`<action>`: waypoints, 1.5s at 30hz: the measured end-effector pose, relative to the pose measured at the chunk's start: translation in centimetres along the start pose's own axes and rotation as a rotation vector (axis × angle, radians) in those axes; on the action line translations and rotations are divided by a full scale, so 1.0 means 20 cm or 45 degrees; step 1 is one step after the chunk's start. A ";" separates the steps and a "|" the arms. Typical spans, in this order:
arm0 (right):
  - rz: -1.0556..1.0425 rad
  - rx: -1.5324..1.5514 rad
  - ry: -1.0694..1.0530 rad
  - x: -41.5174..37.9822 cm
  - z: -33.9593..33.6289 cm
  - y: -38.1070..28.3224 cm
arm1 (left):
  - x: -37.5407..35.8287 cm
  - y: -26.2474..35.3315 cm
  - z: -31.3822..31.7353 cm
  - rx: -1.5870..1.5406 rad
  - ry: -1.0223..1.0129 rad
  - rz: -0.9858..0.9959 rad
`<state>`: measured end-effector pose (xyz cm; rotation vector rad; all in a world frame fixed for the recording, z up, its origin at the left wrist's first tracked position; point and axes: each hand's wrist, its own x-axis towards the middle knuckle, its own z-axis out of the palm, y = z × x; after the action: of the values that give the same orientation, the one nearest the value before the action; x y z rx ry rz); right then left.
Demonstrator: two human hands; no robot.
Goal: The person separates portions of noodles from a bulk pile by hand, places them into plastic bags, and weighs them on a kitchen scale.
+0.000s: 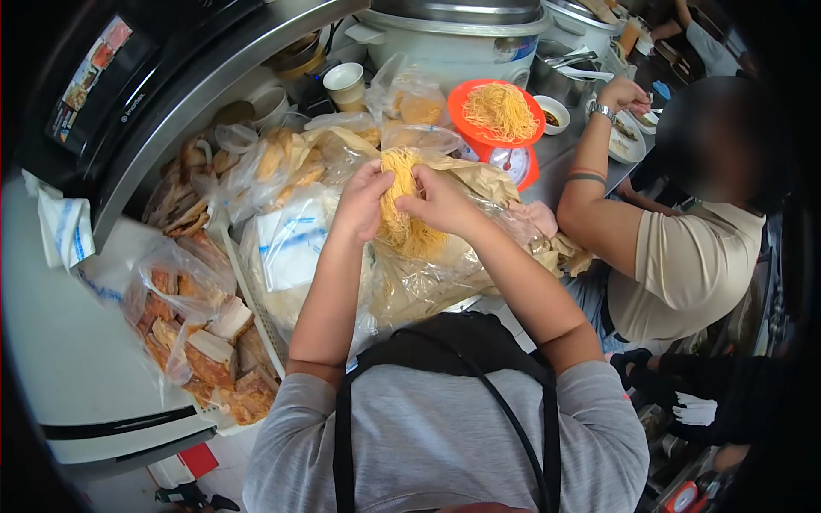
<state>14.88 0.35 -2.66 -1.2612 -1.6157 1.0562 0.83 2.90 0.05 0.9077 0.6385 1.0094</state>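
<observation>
head view | above and behind noodle bundle [402, 218] | faces forward, down toward it | near | corners dark, apparently lens edge

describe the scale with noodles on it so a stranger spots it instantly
Find the big white cooker at top centre. Just below its right side, left of a small sauce bowl, stands a scale. Its bright orange pan, heaped with yellow noodles, sets it apart from the pale bowl and clear bags.

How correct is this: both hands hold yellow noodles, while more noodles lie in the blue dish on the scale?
Only the colour is wrong: the head view shows an orange-red dish on the scale, holding more noodles. The left hand and right hand hold yellow noodles.
</observation>
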 end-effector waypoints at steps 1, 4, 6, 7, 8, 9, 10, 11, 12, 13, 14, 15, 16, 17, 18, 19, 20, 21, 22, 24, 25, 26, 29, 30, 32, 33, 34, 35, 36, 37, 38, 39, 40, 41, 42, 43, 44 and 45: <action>0.053 -0.026 -0.009 0.00 -0.02 -0.04 | -0.01 0.00 -0.02 -0.006 0.017 0.006; 0.023 0.010 0.023 0.00 -0.15 -0.32 | -0.01 0.02 -0.13 0.069 0.102 0.013; -0.013 0.139 0.053 0.01 -0.19 -0.45 | -0.01 -0.02 -0.24 0.196 0.246 -0.009; -0.014 0.233 0.068 0.03 -0.21 -0.49 | 0.00 -0.06 -0.28 0.220 0.267 -0.015; -0.014 0.327 0.084 0.05 -0.22 -0.52 | 0.01 -0.10 -0.31 0.245 0.288 -0.022; -0.102 0.272 0.097 0.06 -0.23 -0.57 | 0.01 -0.12 -0.33 0.271 0.307 -0.029; -0.189 0.218 0.111 0.08 -0.24 -0.61 | 0.02 -0.14 -0.33 0.268 0.303 -0.009; -0.276 0.162 0.123 0.08 -0.24 -0.65 | 0.02 -0.15 -0.31 0.265 0.301 0.012; -0.304 0.194 0.147 0.08 -0.25 -0.70 | 0.03 -0.16 -0.30 0.260 0.299 0.034; -0.333 0.224 0.169 0.08 -0.26 -0.75 | 0.03 -0.16 -0.30 0.289 0.293 0.033; -0.362 0.255 0.191 0.07 -0.27 -0.78 | 0.03 -0.16 -0.30 0.318 0.287 0.032; -0.344 0.214 0.190 0.07 -0.27 -0.77 | 0.03 -0.16 -0.30 0.347 0.283 0.031; -0.327 0.173 0.188 0.06 -0.28 -0.77 | 0.04 -0.17 -0.31 0.393 0.285 0.007; -0.308 0.132 0.185 0.05 -0.28 -0.76 | 0.05 -0.18 -0.34 0.439 0.288 -0.017; -0.278 -0.029 0.163 0.05 -0.27 -0.71 | 0.06 -0.20 -0.37 0.484 0.292 -0.042; -0.247 -0.190 0.142 0.04 -0.24 -0.63 | 0.06 -0.21 -0.41 0.575 0.280 -0.080; -0.216 -0.352 0.119 0.05 -0.22 -0.53 | 0.07 -0.22 -0.44 0.664 0.269 -0.118; -0.195 -0.516 -0.038 0.05 -0.21 -0.41 | 0.07 -0.22 -0.46 0.752 0.258 -0.158; -0.174 -0.677 -0.198 0.07 -0.19 -0.29 | 0.05 -0.20 -0.44 0.812 0.294 -0.165; 0.060 -0.608 -0.268 0.11 -0.13 -0.07 | 0.01 -0.14 -0.38 0.940 0.368 -0.184; 0.148 -0.699 -0.239 0.12 -0.07 0.04 | 0.01 -0.15 -0.38 0.951 0.367 -0.168; 0.235 -0.792 -0.208 0.11 0.00 0.13 | 0.02 -0.16 -0.38 0.961 0.366 -0.150; 0.192 -1.159 -0.152 -0.06 0.18 0.14 | 0.02 -0.14 -0.41 1.036 0.447 -0.020; 0.152 -1.206 -0.185 -0.07 0.21 0.15 | 0.02 -0.13 -0.43 1.069 0.490 0.034; 0.100 -1.215 -0.292 -0.07 0.24 0.19 | 0.02 -0.12 -0.58 1.263 0.581 0.191; 0.090 -1.181 -0.367 -0.05 0.23 0.21 | 0.01 -0.10 -0.61 1.354 0.625 0.271; 0.101 -1.116 -0.377 -0.04 0.20 0.21 | -0.01 -0.08 -0.64 1.402 0.674 0.286; 0.111 -1.050 -0.381 -0.02 0.15 0.19 | -0.03 -0.05 -0.64 1.437 0.703 0.290; 0.119 -0.986 -0.380 0.01 0.11 0.14 | -0.05 -0.02 -0.64 1.473 0.730 0.297; 0.122 -0.997 -0.350 0.02 0.08 0.09 | -0.07 0.00 -0.64 1.509 0.755 0.302; 0.127 -1.008 -0.322 0.02 0.05 0.01 | -0.09 0.00 -0.63 1.536 0.769 0.285; 0.133 -1.019 -0.296 0.03 0.02 -0.04 | -0.10 -0.01 -0.63 1.595 0.750 0.258; 0.139 -1.035 -0.370 0.05 0.00 -0.06 | -0.11 -0.03 -0.64 1.654 0.732 0.234; 0.145 -1.051 -0.443 0.06 -0.03 -0.08 | -0.11 -0.04 -0.63 1.713 0.713 0.211; 0.152 -1.066 -0.516 0.09 -0.05 -0.08 | -0.12 -0.06 -0.62 1.728 0.708 0.211; 0.215 -1.076 -0.572 0.13 -0.07 -0.08 | -0.11 -0.07 -0.60 1.744 0.700 0.213; 0.279 -1.086 -0.627 0.18 -0.07 -0.08 | -0.11 -0.09 -0.57 1.760 0.691 0.214; 0.343 -1.096 -0.682 0.21 -0.08 -0.08 | -0.11 -0.10 -0.54 1.762 0.669 0.241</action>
<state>15.17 4.39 -0.24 -1.8936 -2.5219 0.9196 -7.80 4.06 -6.92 1.9304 1.8231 0.8980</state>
